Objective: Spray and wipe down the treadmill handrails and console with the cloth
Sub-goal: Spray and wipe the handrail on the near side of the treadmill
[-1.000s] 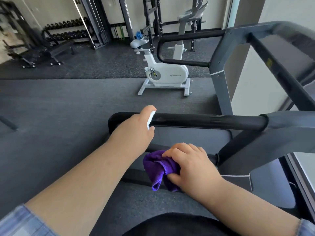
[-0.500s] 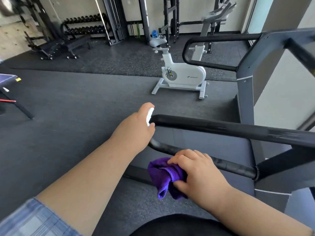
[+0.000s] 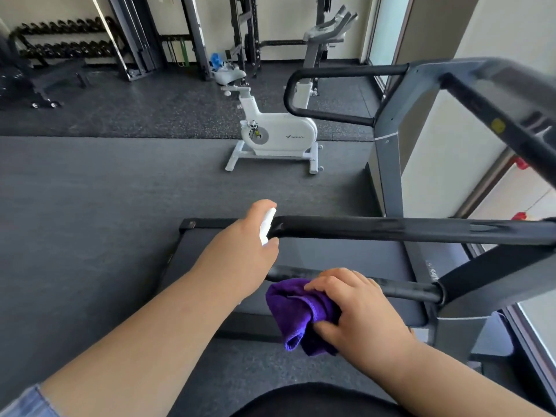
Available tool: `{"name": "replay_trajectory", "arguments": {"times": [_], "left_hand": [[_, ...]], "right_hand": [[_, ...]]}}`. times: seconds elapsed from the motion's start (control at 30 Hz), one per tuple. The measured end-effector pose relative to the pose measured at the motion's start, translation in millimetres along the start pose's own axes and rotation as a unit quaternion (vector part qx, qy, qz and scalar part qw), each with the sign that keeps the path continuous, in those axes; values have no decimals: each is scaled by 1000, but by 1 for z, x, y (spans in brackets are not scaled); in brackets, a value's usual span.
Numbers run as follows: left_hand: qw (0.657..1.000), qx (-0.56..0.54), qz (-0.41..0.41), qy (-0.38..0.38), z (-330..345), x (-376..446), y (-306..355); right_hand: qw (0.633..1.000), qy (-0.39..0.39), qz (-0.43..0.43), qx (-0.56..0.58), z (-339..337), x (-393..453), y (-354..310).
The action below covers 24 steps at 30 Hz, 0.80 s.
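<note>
- Flooring (image 3: 99, 191) across the room was dark grey rubber matting, with a speckled black strip further back under the weight equipment.
- Pale walls ran along the far side, and a bright window or glass panel stood at the right edge.
- The treadmill (image 3: 388, 182) stood at the right, its grey upright post rising from the floor and its dark belt deck (image 3: 346, 254) lying flat below the rails.
- The upper handrail (image 3: 406, 230) was a black bar running left to right across the middle of the view.
- The lower handrail (image 3: 406, 288) ran below it, nearer the person, ending at a grey bracket on the right.
- The left hand (image 3: 240, 251) held a small white spray bottle (image 3: 266, 225), its grip closed around it, just beside the left end of the upper handrail; whether the bottle touched the rail could not be told.
- The right hand (image 3: 358, 311) had its grip closed on a bunched purple cloth (image 3: 298, 314), pressed against the lower handrail near its left end.
- A white exercise bike (image 3: 276, 133) stood on the floor beyond the treadmill, well apart from the hands.
- A dumbbell rack (image 3: 60, 40) lined the far left wall, with black steel frames (image 3: 195, 34) beside it.
- A blue-checked sleeve (image 3: 24, 401) showed at the bottom left corner.
</note>
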<state>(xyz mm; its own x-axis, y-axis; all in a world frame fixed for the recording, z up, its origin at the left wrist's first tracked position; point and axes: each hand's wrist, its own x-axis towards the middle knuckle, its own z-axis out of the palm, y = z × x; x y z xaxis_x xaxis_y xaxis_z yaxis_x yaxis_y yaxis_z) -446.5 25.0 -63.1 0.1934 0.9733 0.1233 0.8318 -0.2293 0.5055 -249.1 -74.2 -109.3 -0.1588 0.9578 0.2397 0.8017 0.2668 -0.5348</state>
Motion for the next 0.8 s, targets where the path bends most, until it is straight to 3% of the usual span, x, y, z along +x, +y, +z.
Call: {"name": "replay_trajectory", "arguments": {"times": [0.2, 0.37, 0.43, 0.53, 0.8], "left_hand": [[997, -54, 56, 5, 18, -2, 28], [989, -87, 122, 14, 34, -2, 67], [985, -94, 145, 4, 43, -1, 86], [982, -100, 160, -11, 55, -5, 112], [973, -107, 188, -76, 102, -26, 172]], "right_hand": [[992, 56, 61, 90, -16, -16, 11], [937, 132, 204, 250, -41, -36, 21], [895, 164, 264, 321, -53, -45, 31], [803, 205, 360, 428, -68, -58, 48], [596, 352, 405, 598, -101, -94, 93]]}}
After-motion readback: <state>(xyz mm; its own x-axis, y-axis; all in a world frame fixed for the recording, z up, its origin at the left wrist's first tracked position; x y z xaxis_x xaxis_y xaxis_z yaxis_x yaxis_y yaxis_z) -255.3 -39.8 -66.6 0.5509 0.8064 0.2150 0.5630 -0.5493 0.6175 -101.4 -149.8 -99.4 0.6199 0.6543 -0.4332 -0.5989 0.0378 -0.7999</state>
